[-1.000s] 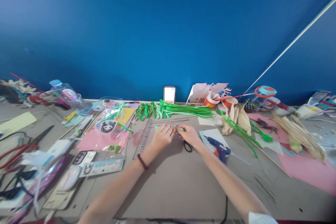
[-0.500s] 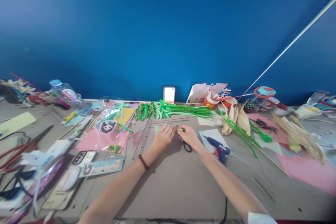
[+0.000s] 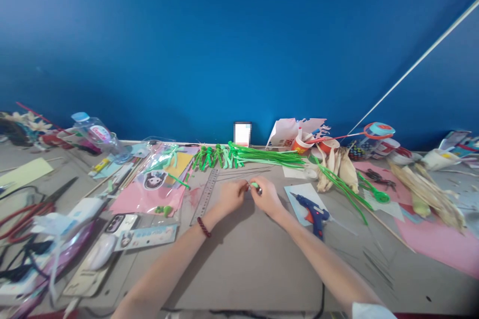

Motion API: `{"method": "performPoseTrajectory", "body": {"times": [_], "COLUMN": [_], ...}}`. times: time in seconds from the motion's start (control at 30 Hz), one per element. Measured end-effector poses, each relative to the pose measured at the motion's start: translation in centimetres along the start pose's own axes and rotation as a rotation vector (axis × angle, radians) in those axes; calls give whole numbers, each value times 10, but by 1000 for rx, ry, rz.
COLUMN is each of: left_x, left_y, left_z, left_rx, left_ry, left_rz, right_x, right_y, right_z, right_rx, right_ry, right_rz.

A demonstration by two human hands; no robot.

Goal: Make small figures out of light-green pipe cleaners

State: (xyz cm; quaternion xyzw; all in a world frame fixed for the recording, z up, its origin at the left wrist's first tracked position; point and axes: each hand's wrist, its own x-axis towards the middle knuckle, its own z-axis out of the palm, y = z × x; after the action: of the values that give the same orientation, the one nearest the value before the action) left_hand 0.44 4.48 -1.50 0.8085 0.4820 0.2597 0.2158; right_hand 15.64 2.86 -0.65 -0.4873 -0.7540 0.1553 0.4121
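My left hand [image 3: 234, 196], with a beaded bracelet [image 3: 204, 227] on its wrist, is closed in a pinch. What its fingertips hold, if anything, is too small to make out. Close beside it, my right hand [image 3: 267, 197] grips a small light green piece [image 3: 255, 185]. Something dark, partly hidden, shows at the right fingers too. Behind both hands lie a bundle of green stems [image 3: 271, 155] and several twisted green fuzzy pieces [image 3: 217, 156]. A clear ruler [image 3: 205, 197] is left of my left hand, and a blue glue gun [image 3: 313, 211] rests right of my right hand.
Left of the ruler are pink paper and a clear bag [image 3: 153, 179]. Further left are a mouse [image 3: 101, 252], red-handled scissors [image 3: 32, 217] and a bottle [image 3: 95, 132]. Dried husks [image 3: 339, 172], red cups and green stems occupy the right. A blue wall [image 3: 239, 50] rises behind.
My left hand has turned, its fingers curling more toward the right hand. The black scissor loop below my right hand no longer shows there; something dark now shows at the right fingers.
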Motion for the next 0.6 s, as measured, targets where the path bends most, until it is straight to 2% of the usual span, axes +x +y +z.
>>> {"method": "performPoseTrajectory", "body": {"times": [0.1, 0.2, 0.3, 0.4, 0.47, 0.53, 0.6], "left_x": [5, 9, 9, 8, 8, 8, 9], "left_y": [1, 0, 0, 1, 2, 2, 2], "left_z": [-3, -10, -21, -32, -36, -37, -36], "left_rx": [-400, -805, -975, -990, -913, -733, -472], "left_ry": [-57, -181, -323, -429, -459, -381, -194], "left_rz": [-67, -151, -189, -188, -168, -124, -38], "right_x": [0, -1, -1, -1, 0, 2, 3], "right_y": [-4, -5, -4, -4, -3, -1, 3], "right_z": [-2, -4, -7, -9, -10, -9, -8], "right_rx": [-53, -81, -85, -59, -23, 12, 39], "right_ry": [-1, -6, -27, -65, -89, -77, -40], "right_rz": [-93, -199, -278, -319, -271, -167, -47]}}
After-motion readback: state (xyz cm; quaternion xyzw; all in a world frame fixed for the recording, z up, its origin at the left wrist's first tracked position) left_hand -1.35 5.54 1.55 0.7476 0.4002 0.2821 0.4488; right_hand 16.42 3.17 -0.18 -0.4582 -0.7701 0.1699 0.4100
